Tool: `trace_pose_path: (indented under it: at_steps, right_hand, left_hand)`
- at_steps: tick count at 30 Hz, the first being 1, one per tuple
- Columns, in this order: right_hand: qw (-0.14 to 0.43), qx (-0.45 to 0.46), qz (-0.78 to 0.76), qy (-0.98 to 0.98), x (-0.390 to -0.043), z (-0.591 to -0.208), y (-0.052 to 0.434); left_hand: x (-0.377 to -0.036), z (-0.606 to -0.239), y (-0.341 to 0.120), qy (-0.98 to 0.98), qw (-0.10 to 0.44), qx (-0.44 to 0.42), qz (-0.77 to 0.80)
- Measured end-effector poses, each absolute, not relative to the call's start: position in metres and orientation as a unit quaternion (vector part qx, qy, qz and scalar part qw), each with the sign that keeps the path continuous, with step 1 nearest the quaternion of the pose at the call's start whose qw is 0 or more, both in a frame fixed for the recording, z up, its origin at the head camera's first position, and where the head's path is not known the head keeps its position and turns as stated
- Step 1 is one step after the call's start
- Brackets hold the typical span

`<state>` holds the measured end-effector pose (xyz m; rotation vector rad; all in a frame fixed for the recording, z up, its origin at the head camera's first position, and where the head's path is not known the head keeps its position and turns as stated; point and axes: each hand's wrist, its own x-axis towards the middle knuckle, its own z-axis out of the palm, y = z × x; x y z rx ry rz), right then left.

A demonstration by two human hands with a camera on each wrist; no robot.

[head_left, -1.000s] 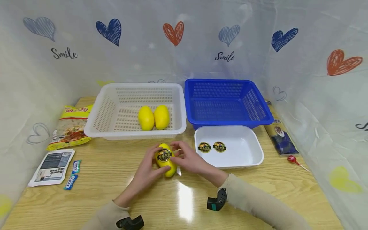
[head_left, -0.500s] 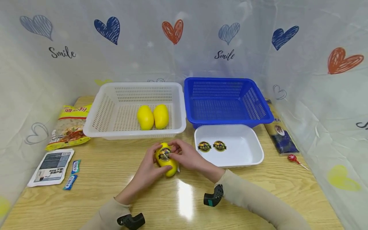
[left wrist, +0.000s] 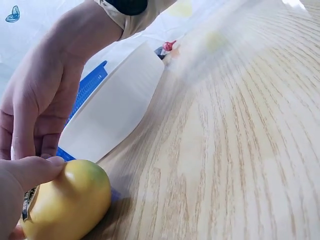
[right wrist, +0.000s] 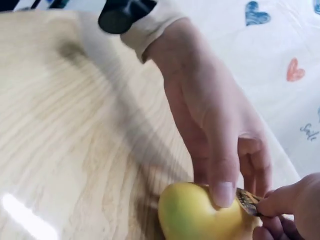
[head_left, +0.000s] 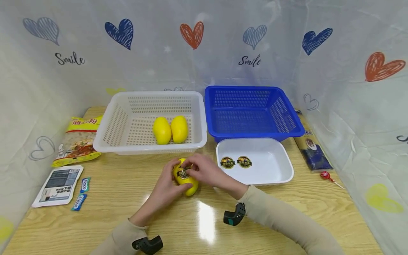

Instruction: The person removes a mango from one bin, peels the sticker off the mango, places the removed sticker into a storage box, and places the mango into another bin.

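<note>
A yellow mango (head_left: 188, 181) lies on the wooden table just in front of the white basket. My left hand (head_left: 166, 182) grips it from the left, thumb across its top (right wrist: 223, 192). My right hand (head_left: 204, 170) reaches in from the right and pinches the edge of the round dark sticker (head_left: 182, 173) on the mango's top. The right wrist view shows that sticker (right wrist: 246, 201) lifting between the right fingertips (right wrist: 280, 202). The left wrist view has the mango (left wrist: 70, 200) under my left thumb (left wrist: 30, 172), with the right hand (left wrist: 40, 110) above it.
The white basket (head_left: 105, 136) holds two more mangoes (head_left: 162, 130). Beside it is a blue basket (head_left: 255, 134), and a white tray (head_left: 274, 177) with two stickers (head_left: 227, 162). Food packets (head_left: 78, 141) and sachets (head_left: 81, 193) lie left; a dark pack (head_left: 312, 148) and lollipop (head_left: 325, 175) lie right.
My right fingers have moved from the mango's side onto its sticker and now pinch it. The left hand has kept its grip, and the mango has barely shifted.
</note>
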<state>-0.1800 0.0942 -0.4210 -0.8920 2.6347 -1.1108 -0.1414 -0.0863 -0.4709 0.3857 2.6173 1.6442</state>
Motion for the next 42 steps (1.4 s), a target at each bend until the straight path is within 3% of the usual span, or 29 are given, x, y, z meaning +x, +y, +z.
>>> trace_pose_path:
  at_steps: [8,13,21,28,42]
  right_hand:
    - [-0.019,-0.333,-0.350,0.875,-0.162,-0.398,0.098]
    - [-0.029,-0.283,-0.414,0.865,-0.163,-0.370,0.131]
    - [0.067,-0.112,-0.465,0.876,-0.183,-0.380,0.224]
    - [0.152,-0.062,-0.437,0.884,-0.200,-0.415,0.294]
    - [0.130,-0.106,-0.264,0.950,-0.217,-0.437,0.316]
  left_hand:
    - [-0.141,-0.468,-0.086,0.846,0.018,0.123,0.519]
    - [-0.139,-0.467,-0.087,0.846,0.034,0.109,0.522]
    - [-0.137,-0.465,-0.089,0.848,0.039,0.110,0.516]
    - [-0.138,-0.464,-0.091,0.850,0.049,0.114,0.511]
    - [-0.142,-0.461,-0.088,0.851,0.068,0.115,0.509]
